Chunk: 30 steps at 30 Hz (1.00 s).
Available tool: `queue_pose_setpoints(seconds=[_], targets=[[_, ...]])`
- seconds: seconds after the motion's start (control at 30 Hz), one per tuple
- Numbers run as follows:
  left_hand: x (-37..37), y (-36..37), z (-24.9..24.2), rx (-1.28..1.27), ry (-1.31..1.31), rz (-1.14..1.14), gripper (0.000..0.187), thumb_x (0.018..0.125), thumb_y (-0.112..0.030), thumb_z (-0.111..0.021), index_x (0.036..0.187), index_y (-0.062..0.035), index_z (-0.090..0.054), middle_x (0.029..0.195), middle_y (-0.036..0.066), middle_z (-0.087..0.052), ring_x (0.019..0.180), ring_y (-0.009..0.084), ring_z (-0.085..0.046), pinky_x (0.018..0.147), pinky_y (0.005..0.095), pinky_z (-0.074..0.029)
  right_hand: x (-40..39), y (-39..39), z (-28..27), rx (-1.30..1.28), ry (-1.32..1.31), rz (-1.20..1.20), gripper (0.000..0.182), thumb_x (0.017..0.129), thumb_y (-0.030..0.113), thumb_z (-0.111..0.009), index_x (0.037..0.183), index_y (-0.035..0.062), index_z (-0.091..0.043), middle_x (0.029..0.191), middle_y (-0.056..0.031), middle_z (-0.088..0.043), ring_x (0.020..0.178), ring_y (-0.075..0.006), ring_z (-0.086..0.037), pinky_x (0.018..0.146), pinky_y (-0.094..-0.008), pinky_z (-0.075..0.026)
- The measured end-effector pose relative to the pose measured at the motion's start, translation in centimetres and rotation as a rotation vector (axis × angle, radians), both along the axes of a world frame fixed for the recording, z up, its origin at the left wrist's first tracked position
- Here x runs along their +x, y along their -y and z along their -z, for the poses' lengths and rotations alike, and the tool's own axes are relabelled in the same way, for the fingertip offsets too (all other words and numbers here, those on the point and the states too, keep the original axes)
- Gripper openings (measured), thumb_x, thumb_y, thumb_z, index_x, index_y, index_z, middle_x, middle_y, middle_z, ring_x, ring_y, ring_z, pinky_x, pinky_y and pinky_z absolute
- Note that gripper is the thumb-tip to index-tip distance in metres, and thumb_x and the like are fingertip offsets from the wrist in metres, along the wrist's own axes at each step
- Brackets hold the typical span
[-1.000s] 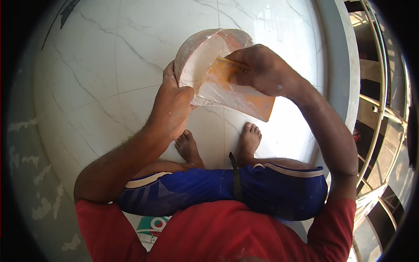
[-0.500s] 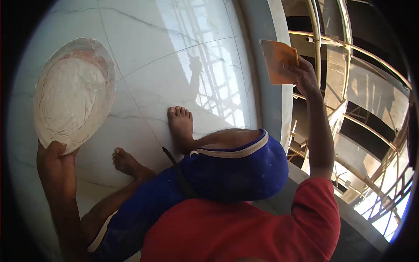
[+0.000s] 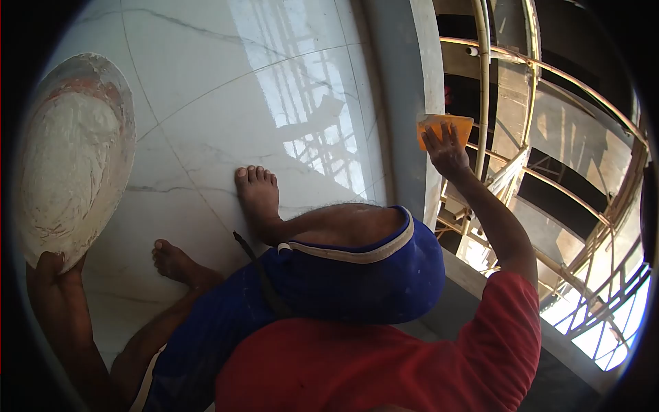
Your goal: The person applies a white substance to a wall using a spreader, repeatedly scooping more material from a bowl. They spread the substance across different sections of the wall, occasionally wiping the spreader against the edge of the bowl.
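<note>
My left hand (image 3: 58, 285) grips the lower rim of a shallow oval basin (image 3: 125, 113), thumb over the edge. Smeared white putty (image 3: 68, 161) fills much of the basin, with some reddish surface showing near its far end. On the other side, my right arm reaches out to the pale ledge. My right hand (image 3: 449, 156) is closed on an orange plastic spreader (image 3: 464, 127), fingers laid across its flat face. One end of the spreader overlaps the edge of the ledge (image 3: 430, 75) in this view.
Glossy marble-patterned tiles (image 3: 199, 130) cover the floor under my bare feet (image 3: 258, 196). A grey wall band (image 3: 401, 82) borders the floor along the ledge. Beyond it is an open drop with bamboo poles (image 3: 482, 75) and scaffolding.
My right hand has brought the spreader down and turned it, from raised beside the ledge to lying along its edge. The basin in my left hand has shifted left in view.
</note>
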<state>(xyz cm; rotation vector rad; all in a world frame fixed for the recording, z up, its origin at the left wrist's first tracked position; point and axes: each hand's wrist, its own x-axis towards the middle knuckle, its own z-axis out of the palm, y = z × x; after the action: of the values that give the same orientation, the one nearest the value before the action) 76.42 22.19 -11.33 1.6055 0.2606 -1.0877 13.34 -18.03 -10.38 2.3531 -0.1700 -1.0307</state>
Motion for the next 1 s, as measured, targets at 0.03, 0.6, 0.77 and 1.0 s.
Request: queue_pose_setpoints(seconds=[0.03,0.6,0.77,1.0], targets=[[0.5,-0.7,0.5,-0.045,0.031,0.102,0.048,0.087,-0.005,-0.045,0.131,0.0156,-0.041,0.138,0.023,-0.043,0.127,0.0310,-0.046,0.113,0.0415,-0.038,0.4,0.2,0.0,-0.010,-0.015,-0.014,0.041,0.089,0.021,-0.052,0.126,0.0091,-0.062,0.132,-0.0113,-0.057,0.122,-0.0431,-0.052,0.108,-0.0586,-0.033],[1.2,-0.9,1.0,0.036,0.182,0.399,0.053,0.085,-0.005,-0.048,0.134,0.0133,-0.039,0.139,0.023,-0.042,0.129,0.0327,-0.044,0.115,0.0416,-0.036,4.0,0.9,2.0,-0.069,-0.145,0.031,0.037,0.087,0.020,-0.056,0.116,-0.0004,-0.064,0.112,-0.0174,-0.064,0.108,-0.0399,-0.061,0.092,-0.0510,-0.045],[0.9,-0.1,0.3,-0.150,-0.103,-0.077,0.054,0.085,-0.003,-0.046,0.136,0.0128,-0.036,0.140,0.024,-0.041,0.130,0.0335,-0.043,0.115,0.0423,-0.035,3.3,-3.3,2.3,-0.036,-0.444,0.380,0.037,0.085,0.021,-0.059,0.114,-0.0013,-0.065,0.108,-0.0160,-0.066,0.099,-0.0384,-0.064,0.084,-0.0477,-0.048],[1.1,-0.1,0.7,-0.141,-0.085,-0.004,0.056,0.084,-0.003,-0.046,0.137,0.0128,-0.034,0.142,0.025,-0.039,0.132,0.0344,-0.042,0.115,0.0439,-0.035,7.6,0.5,4.7,-0.111,0.012,0.110,0.038,0.085,0.021,-0.059,0.115,-0.0010,-0.065,0.109,-0.0163,-0.066,0.098,-0.0380,-0.064,0.081,-0.0477,-0.049]])
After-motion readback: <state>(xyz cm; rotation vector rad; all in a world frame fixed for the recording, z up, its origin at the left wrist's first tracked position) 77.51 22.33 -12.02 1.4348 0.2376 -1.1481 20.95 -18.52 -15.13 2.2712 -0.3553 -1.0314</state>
